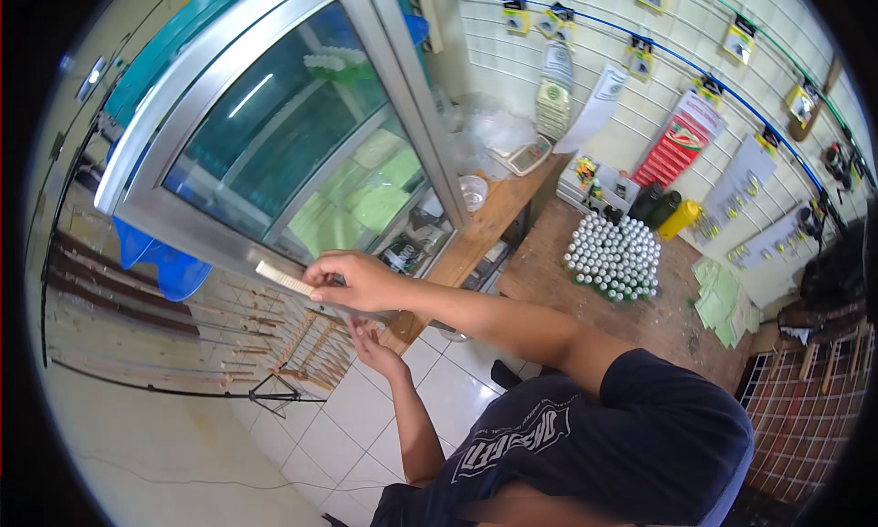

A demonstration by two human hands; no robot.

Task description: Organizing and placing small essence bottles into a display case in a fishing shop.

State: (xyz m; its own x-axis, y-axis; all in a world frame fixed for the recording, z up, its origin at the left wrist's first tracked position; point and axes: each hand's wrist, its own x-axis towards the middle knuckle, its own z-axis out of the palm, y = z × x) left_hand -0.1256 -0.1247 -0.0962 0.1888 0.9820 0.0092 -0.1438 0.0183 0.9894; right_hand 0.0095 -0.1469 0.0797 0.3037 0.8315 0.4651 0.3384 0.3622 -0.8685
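My right hand [352, 282] is closed on a pale cream, ribbed strip [285, 278], pinched between thumb and fingers. The strip lies against the lower metal frame [206, 232] of a glass-fronted cabinet. Through the glass pane [283, 134] show light green packets [380, 202] and some dark items. Just below the right hand, my left hand [373, 351] is palm up with its fingers apart, close under the cabinet's lower edge. Nothing shows in it.
A wooden bench [466, 243] runs beside the cabinet, bearing a scale [529, 156] and a white bowl [471, 193]. Several white-capped bottles [613, 257] crowd a brown tabletop [540, 252]. A wire wall rack [594, 24] holds hanging packages. Wooden-handled rods [315, 353] stand at left.
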